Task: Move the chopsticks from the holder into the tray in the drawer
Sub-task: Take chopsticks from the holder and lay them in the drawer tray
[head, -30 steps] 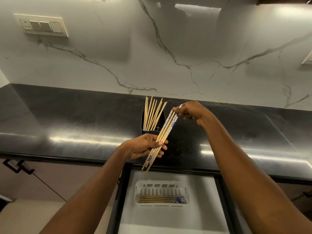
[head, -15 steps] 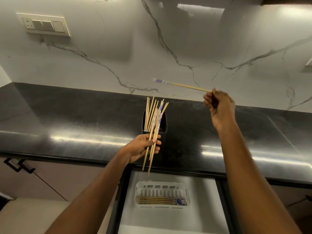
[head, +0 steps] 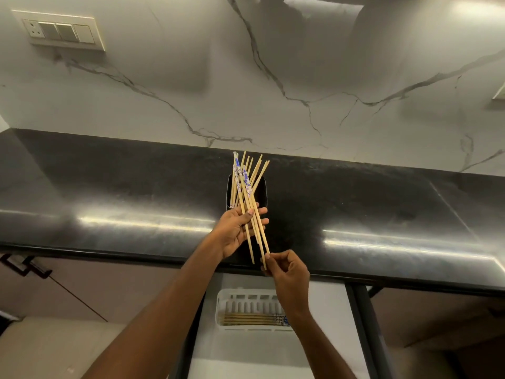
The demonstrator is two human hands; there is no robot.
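A black holder (head: 261, 187) stands on the dark counter with several wooden chopsticks (head: 257, 168) sticking up from it. My left hand (head: 237, 231) holds a small bunch of chopsticks (head: 250, 203) with blue-patterned tops in front of the holder, thumb across them. My right hand (head: 287, 269) is just below and pinches the thin lower tip of one chopstick in that bunch. Below, in the open drawer, a white slotted tray (head: 246, 299) holds several chopsticks (head: 251, 319) lying flat, partly hidden by my right wrist.
The black counter (head: 109, 187) runs across the view, its front edge above the open drawer (head: 246, 356). A marble wall rises behind with a switch plate (head: 58, 31) at upper left. A cabinet handle (head: 24, 266) shows at lower left.
My right hand, which held one chopstick high to the right, has come down below my left hand and now pinches a tip in the bunch. The bunch has tilted the other way.
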